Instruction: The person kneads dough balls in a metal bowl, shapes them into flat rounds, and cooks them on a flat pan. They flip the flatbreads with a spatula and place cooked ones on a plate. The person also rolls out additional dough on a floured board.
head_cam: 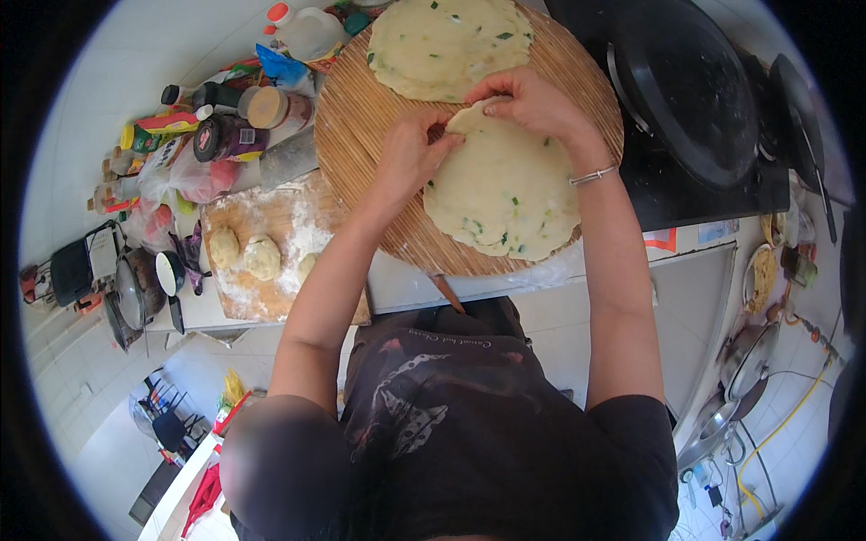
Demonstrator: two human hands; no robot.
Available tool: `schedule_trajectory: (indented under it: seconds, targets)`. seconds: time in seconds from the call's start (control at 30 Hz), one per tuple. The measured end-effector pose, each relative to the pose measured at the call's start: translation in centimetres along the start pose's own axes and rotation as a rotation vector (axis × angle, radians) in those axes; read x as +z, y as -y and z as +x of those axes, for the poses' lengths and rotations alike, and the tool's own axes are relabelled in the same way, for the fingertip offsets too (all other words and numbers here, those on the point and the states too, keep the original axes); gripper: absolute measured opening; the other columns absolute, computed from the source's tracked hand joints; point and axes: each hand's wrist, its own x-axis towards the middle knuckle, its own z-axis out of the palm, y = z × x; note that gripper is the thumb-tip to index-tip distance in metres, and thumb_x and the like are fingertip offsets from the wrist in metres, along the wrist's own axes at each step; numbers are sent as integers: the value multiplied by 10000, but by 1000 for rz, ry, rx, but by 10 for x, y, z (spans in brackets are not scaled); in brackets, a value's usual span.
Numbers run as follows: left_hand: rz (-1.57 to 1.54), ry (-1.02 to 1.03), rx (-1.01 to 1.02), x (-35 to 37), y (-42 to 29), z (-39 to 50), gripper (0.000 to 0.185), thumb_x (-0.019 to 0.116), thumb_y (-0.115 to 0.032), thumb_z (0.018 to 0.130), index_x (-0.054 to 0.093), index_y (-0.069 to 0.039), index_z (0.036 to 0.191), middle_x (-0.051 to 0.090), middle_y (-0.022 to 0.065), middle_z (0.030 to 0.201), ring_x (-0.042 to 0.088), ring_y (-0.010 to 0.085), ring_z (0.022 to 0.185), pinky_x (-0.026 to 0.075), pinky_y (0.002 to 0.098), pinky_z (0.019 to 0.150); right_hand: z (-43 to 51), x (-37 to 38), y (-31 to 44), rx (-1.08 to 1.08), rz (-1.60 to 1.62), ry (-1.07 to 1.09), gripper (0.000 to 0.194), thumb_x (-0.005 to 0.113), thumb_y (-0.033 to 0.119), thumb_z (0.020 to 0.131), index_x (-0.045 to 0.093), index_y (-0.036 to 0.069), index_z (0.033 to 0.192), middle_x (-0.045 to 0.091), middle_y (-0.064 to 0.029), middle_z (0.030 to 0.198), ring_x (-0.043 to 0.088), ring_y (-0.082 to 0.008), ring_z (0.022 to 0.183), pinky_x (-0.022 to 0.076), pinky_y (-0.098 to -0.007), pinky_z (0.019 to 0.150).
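Note:
A flat round of raw dough with green flecks [507, 193] lies on a large round wooden board [352, 115]. My left hand [419, 145] pinches its upper-left edge between thumb and fingers. Beside it, my right hand [524, 101] grips the top edge, which is lifted a little from the board. Just above, a second flecked dough round [450, 51] lies flat on the same board, cut off by the top of the view. A wooden handle [448, 292] sticks out from under the board's near edge.
Dough balls [262, 257] sit on a floured rectangular board [237, 297] at left, below a metal blade [287, 159]. Jars and bottles [226, 137] crowd the wall side. A black pan or lid [683, 95] rests on the black stove [710, 203] at right, near a plate with a browned flatbread [762, 278].

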Motion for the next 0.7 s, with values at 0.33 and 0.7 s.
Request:
schedule_trajectory:
  seconds: [0.33,0.7]
  targets:
    - [-34,-64,-37,9,-11,4,292,695,-133,776,661,-25,1045,678,124,776,648,185,670,501,299,631,3,4,-2,-19,5,-16,230,591,-36,817,655,-36,1038,678,-65,955,611,-113,880,490,-258,803]
    - [133,14,-69,5,-15,7,333,725,-235,764,675,-14,1009,675,117,771,642,195,667,491,307,616,-2,1,4,-26,-60,-18,252,627,-7,786,660,-30,1035,690,-80,926,625,-130,835,498,-273,763]
